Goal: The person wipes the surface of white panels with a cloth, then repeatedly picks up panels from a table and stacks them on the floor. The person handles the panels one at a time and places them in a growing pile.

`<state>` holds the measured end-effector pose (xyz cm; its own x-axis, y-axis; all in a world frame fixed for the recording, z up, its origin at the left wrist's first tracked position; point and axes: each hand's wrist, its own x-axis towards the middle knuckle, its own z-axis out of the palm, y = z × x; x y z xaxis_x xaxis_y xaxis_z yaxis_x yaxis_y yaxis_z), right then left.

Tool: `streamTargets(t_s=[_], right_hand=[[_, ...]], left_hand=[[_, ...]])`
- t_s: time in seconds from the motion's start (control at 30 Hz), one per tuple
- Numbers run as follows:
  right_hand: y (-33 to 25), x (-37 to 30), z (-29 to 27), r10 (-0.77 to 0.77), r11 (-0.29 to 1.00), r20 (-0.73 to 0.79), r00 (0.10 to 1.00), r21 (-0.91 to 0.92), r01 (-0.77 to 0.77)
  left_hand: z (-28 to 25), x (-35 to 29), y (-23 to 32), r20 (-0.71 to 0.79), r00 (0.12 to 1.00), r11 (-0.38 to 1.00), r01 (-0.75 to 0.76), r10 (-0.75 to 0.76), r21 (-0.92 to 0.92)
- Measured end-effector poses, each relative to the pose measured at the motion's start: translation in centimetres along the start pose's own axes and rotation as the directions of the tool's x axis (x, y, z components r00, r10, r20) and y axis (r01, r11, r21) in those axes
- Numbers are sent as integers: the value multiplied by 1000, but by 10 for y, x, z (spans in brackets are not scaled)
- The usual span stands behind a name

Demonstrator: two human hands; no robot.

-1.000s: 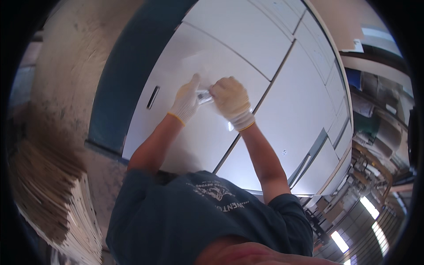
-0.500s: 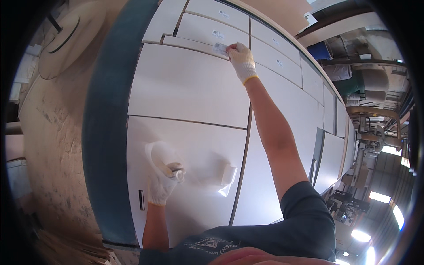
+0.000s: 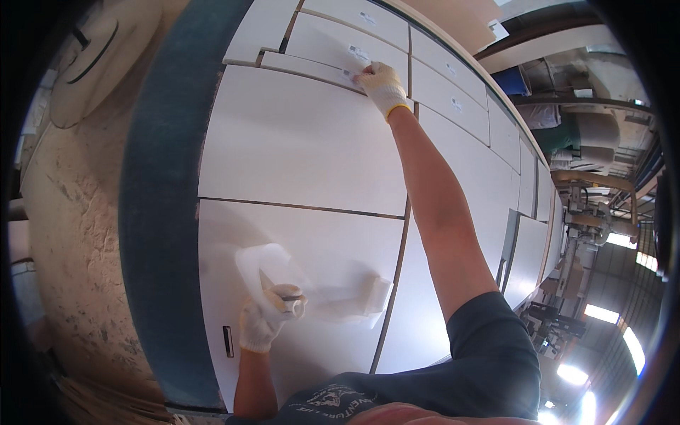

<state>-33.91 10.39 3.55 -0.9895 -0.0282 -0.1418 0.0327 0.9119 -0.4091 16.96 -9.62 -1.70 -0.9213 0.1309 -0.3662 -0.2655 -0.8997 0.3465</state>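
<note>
My left hand [image 3: 261, 322], in a white knit glove, is closed around what looks like a roll of white label tape [image 3: 261, 269], its core ring showing at the fingers. A pale translucent strip runs rightward from it to a white folded end [image 3: 379, 294] over a white panel. My right hand [image 3: 382, 85], also gloved, reaches far forward with its fingertips pinched at a small printed label [image 3: 348, 74]. That label lies against a narrow white strip panel [image 3: 304, 67]; the fingers partly cover it.
Flat white panels [image 3: 304, 142] lie side by side with thin gaps, several bearing similar labels. A dark blue-green border [image 3: 166, 205] runs along the left, beside a worn brown surface [image 3: 78, 212]. Workshop machinery [image 3: 591, 219] stands at the right.
My right hand has lowered the label onto the narrow panel, moving slightly left and down. My left hand and the roll have shifted a little down and right in the picture, as have the panels.
</note>
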Motion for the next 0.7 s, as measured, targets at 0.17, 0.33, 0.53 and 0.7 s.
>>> streamTargets(t_s=[0.17,0.33,0.53,0.7], right_hand=[[-4,1,-3,-55,995,20,998,-79,57],[-3,10,-4,-68,978,112,991,-189,89],[-8,9,-24,-86,942,151,985,-310,129],[-42,23,-17,-284,845,-225,932,-517,132]], left_hand=[[5,3,1,33,998,997,-45,47,-57],[-1,3,-3,33,998,995,-45,49,-92],[1,4,-4,4,998,997,-57,58,-58],[8,1,-1,-152,988,999,36,-36,-2]])
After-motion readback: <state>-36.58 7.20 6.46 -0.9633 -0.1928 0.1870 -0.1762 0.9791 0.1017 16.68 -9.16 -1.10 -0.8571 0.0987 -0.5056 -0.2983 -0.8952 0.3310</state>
